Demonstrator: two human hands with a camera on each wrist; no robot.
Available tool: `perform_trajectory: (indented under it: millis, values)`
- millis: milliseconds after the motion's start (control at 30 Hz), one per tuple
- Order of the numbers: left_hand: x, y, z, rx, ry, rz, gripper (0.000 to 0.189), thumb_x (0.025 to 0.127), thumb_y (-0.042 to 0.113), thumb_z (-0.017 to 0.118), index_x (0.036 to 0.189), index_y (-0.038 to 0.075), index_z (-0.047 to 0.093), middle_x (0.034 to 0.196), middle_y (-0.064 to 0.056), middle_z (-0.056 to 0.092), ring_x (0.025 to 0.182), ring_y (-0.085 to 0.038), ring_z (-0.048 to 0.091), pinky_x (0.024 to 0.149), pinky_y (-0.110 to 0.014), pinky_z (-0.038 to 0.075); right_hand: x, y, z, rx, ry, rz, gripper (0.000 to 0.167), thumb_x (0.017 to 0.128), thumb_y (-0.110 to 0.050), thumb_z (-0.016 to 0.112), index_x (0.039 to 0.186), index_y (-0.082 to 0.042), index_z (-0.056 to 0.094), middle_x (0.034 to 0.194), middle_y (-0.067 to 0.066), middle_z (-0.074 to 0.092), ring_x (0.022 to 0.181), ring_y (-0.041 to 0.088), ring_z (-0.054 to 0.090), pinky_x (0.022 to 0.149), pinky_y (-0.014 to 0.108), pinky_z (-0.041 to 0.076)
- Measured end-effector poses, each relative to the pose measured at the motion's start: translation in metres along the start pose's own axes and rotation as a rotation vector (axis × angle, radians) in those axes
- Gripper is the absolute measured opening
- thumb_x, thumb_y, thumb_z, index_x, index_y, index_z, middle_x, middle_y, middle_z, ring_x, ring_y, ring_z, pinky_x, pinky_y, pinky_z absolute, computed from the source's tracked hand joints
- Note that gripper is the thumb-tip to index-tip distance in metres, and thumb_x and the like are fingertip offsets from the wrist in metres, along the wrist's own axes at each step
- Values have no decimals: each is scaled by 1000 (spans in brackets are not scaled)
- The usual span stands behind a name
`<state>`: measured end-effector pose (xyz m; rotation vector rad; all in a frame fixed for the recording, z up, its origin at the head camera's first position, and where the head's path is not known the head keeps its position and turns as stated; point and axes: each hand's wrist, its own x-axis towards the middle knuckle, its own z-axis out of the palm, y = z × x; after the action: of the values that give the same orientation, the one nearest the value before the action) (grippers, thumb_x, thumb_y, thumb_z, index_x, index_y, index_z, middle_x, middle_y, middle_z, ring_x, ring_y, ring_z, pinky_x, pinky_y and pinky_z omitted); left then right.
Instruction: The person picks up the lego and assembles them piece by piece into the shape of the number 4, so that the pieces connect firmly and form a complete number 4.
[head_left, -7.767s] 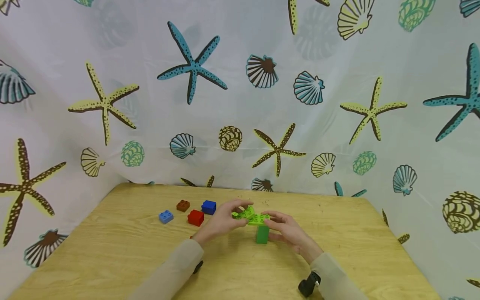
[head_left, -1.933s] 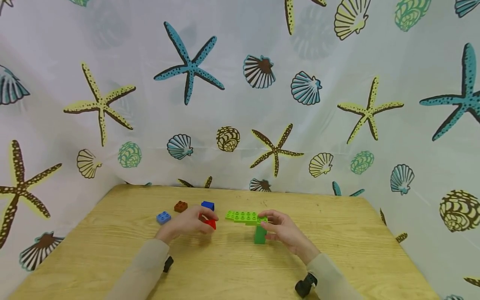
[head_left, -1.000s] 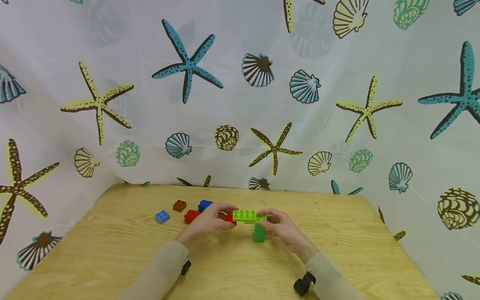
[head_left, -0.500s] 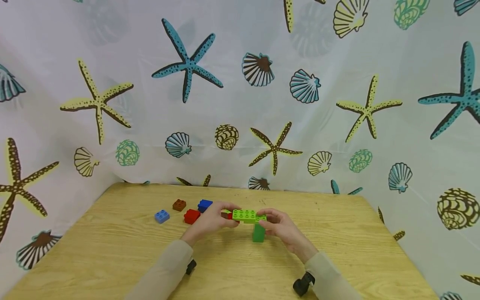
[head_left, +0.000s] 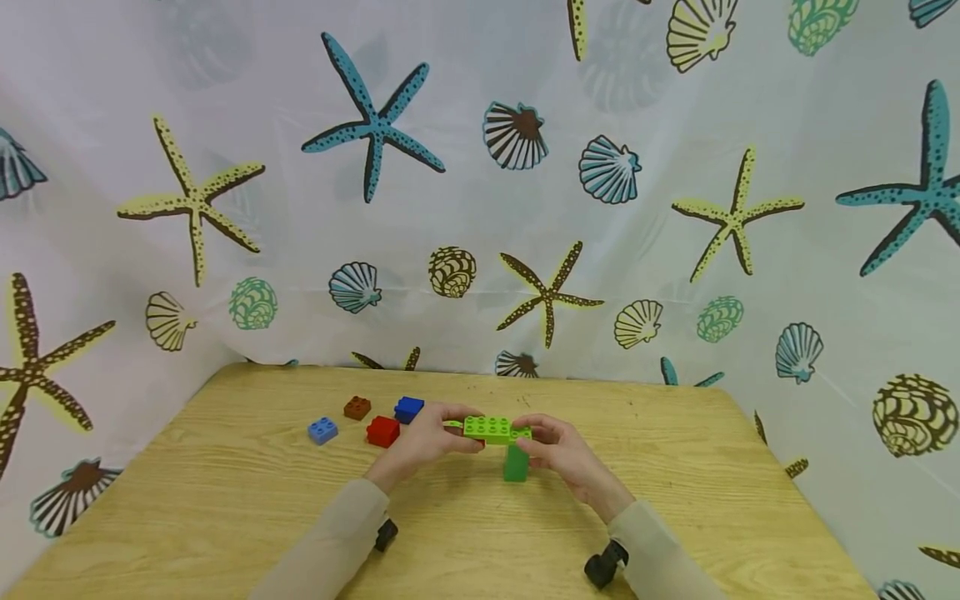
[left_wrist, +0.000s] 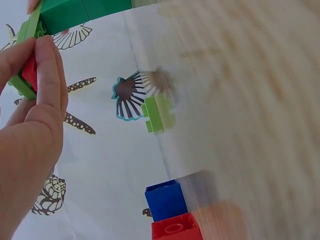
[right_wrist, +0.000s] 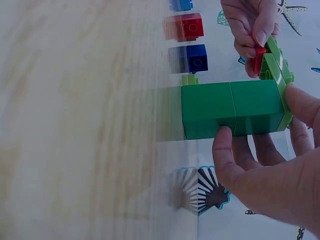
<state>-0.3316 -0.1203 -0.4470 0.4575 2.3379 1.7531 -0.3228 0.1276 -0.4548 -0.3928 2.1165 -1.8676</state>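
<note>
Two stacked dark green toy building bricks (right_wrist: 206,111) stand on the table as a tower. Flat light green bricks (head_left: 487,428) lie across its top and overhang to the left. My right hand (head_left: 568,457) grips the tower from the right, thumb and a finger at the light green brick on top, other fingers along the dark green side. With my left hand (head_left: 426,438) I pinch a flat red brick (right_wrist: 258,62) against the underside of the overhanging end. Fingers mostly cover the red brick in the head view.
On the table (head_left: 480,533) to the left lie a red brick (head_left: 383,432), a dark blue brick (head_left: 408,409), a light blue brick (head_left: 322,431) and a brown brick (head_left: 357,407). Another light green brick (left_wrist: 156,114) sits beyond the hands. A patterned curtain (head_left: 450,208) encloses the back and sides.
Earlier my left hand worked on the light green bricks, then picked up the flat red brick from the left and brought it under their overhanging end. My right hand has stayed at the tower.
</note>
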Motion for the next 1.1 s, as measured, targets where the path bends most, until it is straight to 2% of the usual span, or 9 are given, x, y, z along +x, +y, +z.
perform_trajectory:
  millis: [300, 433, 567, 700, 967, 1100]
  values:
    - [0, 0, -4, -146, -51, -24, 45, 88, 24, 74, 126, 1, 65, 118, -16, 66, 96, -22, 71, 86, -35, 57, 2, 1, 0, -1, 0, -7, 34, 95, -21, 66, 126, -11, 62, 121, 8, 62, 98, 16, 60, 93, 45, 51]
    - [1, 1, -4, -151, -63, -12, 44, 90, 26, 72, 127, 3, 65, 120, -16, 65, 99, -23, 70, 87, -35, 56, 3, 1, 0, -1, 9, -12, 34, 94, -23, 66, 126, -11, 62, 121, 8, 62, 98, 16, 60, 91, 44, 52]
    - [1, 1, -5, -116, -67, 7, 42, 91, 26, 70, 126, 4, 65, 123, -18, 61, 100, -22, 68, 89, -34, 56, 3, 2, -1, 1, 9, -8, 34, 95, -23, 66, 126, -11, 62, 121, 9, 62, 98, 16, 60, 90, 42, 52]
    - [0, -1, -5, -102, -52, -5, 41, 91, 28, 70, 125, 5, 66, 125, -17, 61, 100, -19, 67, 90, -34, 55, 2, 3, 0, -6, 4, -8, 34, 95, -22, 65, 127, -10, 61, 124, 10, 61, 100, 16, 60, 91, 41, 52]
    - [0, -1, -4, -160, -7, -58, 40, 88, 24, 74, 123, 6, 68, 121, -14, 64, 99, -19, 68, 90, -36, 56, 0, 1, 2, 4, 9, 4, 33, 96, -18, 64, 128, -8, 61, 121, 9, 62, 97, 15, 60, 90, 43, 52]
    - [1, 1, -3, -158, 11, -50, 39, 87, 21, 75, 121, 4, 68, 118, -13, 65, 97, -18, 67, 90, -37, 56, -1, -1, 2, -1, 7, 3, 33, 97, -18, 63, 128, -8, 60, 123, 10, 61, 98, 16, 60, 92, 44, 51]
